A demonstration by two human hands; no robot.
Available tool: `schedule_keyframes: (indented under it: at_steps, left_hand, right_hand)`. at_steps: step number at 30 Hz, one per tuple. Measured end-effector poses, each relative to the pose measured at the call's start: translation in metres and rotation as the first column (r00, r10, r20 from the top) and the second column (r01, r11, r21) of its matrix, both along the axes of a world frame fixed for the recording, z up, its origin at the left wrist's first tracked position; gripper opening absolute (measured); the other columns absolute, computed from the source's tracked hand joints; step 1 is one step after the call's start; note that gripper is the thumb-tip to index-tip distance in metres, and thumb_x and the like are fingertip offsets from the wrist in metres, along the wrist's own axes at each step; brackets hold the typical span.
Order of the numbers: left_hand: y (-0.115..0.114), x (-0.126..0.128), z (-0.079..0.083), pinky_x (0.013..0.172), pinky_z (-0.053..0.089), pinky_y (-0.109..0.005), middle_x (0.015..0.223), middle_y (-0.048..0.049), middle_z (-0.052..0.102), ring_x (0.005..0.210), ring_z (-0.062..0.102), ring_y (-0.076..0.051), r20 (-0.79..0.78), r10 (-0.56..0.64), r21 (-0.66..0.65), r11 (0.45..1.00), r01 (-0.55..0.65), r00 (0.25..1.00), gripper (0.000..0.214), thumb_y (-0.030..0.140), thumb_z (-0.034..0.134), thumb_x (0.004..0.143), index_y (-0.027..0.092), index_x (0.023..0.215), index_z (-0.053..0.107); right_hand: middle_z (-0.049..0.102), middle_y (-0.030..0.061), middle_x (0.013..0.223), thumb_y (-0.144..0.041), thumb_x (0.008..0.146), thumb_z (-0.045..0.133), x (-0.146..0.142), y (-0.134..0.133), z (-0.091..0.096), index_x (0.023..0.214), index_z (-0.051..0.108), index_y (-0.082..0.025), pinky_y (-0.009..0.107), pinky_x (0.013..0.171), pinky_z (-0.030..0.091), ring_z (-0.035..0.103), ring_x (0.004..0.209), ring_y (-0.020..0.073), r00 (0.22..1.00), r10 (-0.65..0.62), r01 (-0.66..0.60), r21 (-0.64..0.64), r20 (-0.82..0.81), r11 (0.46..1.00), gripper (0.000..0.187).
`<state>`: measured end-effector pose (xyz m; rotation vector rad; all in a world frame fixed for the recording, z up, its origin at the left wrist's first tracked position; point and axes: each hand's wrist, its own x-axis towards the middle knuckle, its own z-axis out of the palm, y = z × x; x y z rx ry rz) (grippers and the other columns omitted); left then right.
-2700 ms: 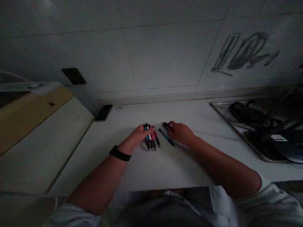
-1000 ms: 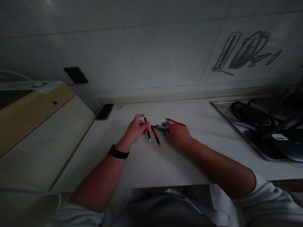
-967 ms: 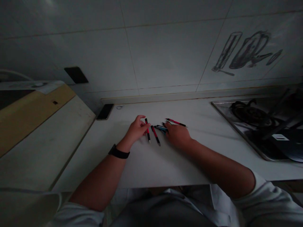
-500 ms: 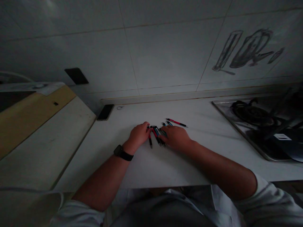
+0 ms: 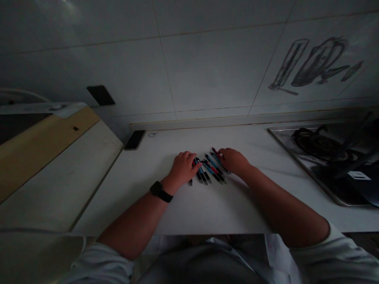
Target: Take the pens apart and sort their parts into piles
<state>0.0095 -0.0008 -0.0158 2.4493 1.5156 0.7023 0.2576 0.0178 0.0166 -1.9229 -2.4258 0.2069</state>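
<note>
Several click pens (image 5: 211, 170), in blue, red and black, lie side by side in a slanting row on the white counter (image 5: 189, 213). My left hand (image 5: 182, 167) rests at the row's left end, fingers stretched and thumb apart, partly covering the leftmost pens. At the right end, the curled fingers of my right hand (image 5: 233, 160) close on a red pen (image 5: 215, 151); that hand hides the pen's middle. A black watch (image 5: 160, 192) is on my left wrist.
A phone (image 5: 135, 140) and a small ring-shaped item (image 5: 152, 134) lie at the back left. To the right is a gas stove (image 5: 318, 144) with a dark pan (image 5: 359, 183). A white panel (image 5: 77, 169) borders the left side, and a tiled wall (image 5: 207, 71) the back.
The pens have gone from a bunch to a spread row. The red pen, earlier apart at the right, now lies against the row under my right hand. My left hand has shifted slightly right.
</note>
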Motion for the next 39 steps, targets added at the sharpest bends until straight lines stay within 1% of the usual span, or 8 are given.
schedule_keyframes:
  at_steps: [7,12,17,22,26,29,35,39]
  left_hand:
    - [0.001,0.011,-0.005,0.106,0.037,-0.048,0.12,-0.0157,0.06,0.115,0.051,-0.033,0.022,-0.004,0.012,1.0,0.003,1.0,0.042,0.053,0.06,0.097,0.019,0.122,0.068]
    - [0.001,0.016,-0.007,0.104,0.039,-0.048,0.118,-0.0158,0.06,0.114,0.051,-0.033,-0.04,0.005,0.034,0.999,-0.004,0.999,0.048,0.059,0.061,0.095,0.018,0.118,0.067]
    - [0.0,0.016,-0.008,0.105,0.038,-0.05,0.118,-0.0163,0.059,0.115,0.051,-0.035,-0.002,-0.016,-0.006,1.0,0.016,1.0,0.045,0.057,0.065,0.093,0.018,0.117,0.066]
    - [0.0,0.018,-0.009,0.109,0.036,-0.051,0.128,-0.0172,0.058,0.122,0.05,-0.036,0.026,-0.015,0.002,1.0,0.015,1.0,0.047,0.05,0.063,0.095,0.018,0.13,0.06]
    - [0.002,0.019,-0.011,0.112,0.034,-0.053,0.135,-0.0184,0.058,0.127,0.049,-0.037,0.103,-0.091,-0.02,0.995,0.094,0.99,0.048,0.044,0.065,0.094,0.018,0.134,0.059]
    - [0.005,0.018,-0.013,0.113,0.034,-0.053,0.134,-0.0182,0.06,0.128,0.05,-0.037,0.164,-0.131,-0.048,0.989,0.141,0.978,0.046,0.04,0.068,0.092,0.018,0.132,0.06]
    - [0.005,0.018,-0.014,0.112,0.039,-0.052,0.13,-0.0173,0.064,0.124,0.056,-0.035,0.241,-0.163,-0.051,0.982,0.18,0.957,0.06,0.033,0.074,0.089,0.02,0.143,0.052]
    - [0.001,0.02,-0.013,0.108,0.044,-0.053,0.128,-0.0145,0.066,0.119,0.06,-0.032,0.161,-0.193,-0.038,0.979,0.201,0.968,0.061,0.029,0.073,0.09,0.022,0.145,0.047]
  right_hand:
    - [0.074,0.0159,0.113,-0.02,0.097,0.05,-0.007,-0.004,0.001,0.126,0.062,-0.013,0.031,0.081,0.046,0.07,0.098,0.0241,0.999,0.036,-0.037,-0.041,-0.039,0.998,0.031]
    - [0.076,0.0157,0.11,-0.019,0.091,0.057,-0.011,-0.014,0.001,0.131,0.058,-0.011,0.031,0.082,0.047,0.071,0.1,0.0253,0.988,0.113,-0.123,-0.099,-0.101,0.987,0.04]
    - [0.078,0.013,0.104,-0.028,0.096,0.055,-0.018,-0.024,0.003,0.13,0.061,-0.015,0.031,0.079,0.048,0.073,0.094,0.0249,0.978,0.124,-0.15,-0.148,-0.167,0.978,0.038]
    - [0.072,0.0158,0.121,-0.026,0.096,0.055,-0.013,-0.014,-0.001,0.134,0.06,-0.013,0.033,0.091,0.05,0.07,0.104,0.024,0.976,0.096,-0.093,0.026,-0.194,0.995,0.041]
    - [0.064,0.0156,0.135,-0.014,0.092,0.053,-0.014,0.003,-0.013,0.137,0.061,-0.013,0.034,0.108,0.045,0.061,0.121,0.0224,0.916,0.32,-0.285,0.17,-0.241,0.943,0.046]
    - [0.067,0.0149,0.127,-0.009,0.089,0.05,-0.02,0.012,-0.02,0.133,0.065,-0.012,0.034,0.108,0.045,0.061,0.12,0.0221,0.881,0.408,-0.379,0.161,-0.24,0.911,0.046]
    - [0.068,0.0132,0.116,-0.012,0.09,0.052,-0.02,0.008,-0.016,0.12,0.071,-0.011,0.031,0.099,0.047,0.064,0.107,0.021,0.882,0.413,-0.4,0.103,-0.226,0.911,0.036]
    - [0.067,0.0138,0.115,-0.018,0.094,0.055,-0.016,0.0,-0.01,0.117,0.071,-0.013,0.031,0.097,0.048,0.065,0.105,0.0223,0.886,0.417,-0.413,0.067,-0.203,0.908,0.029]
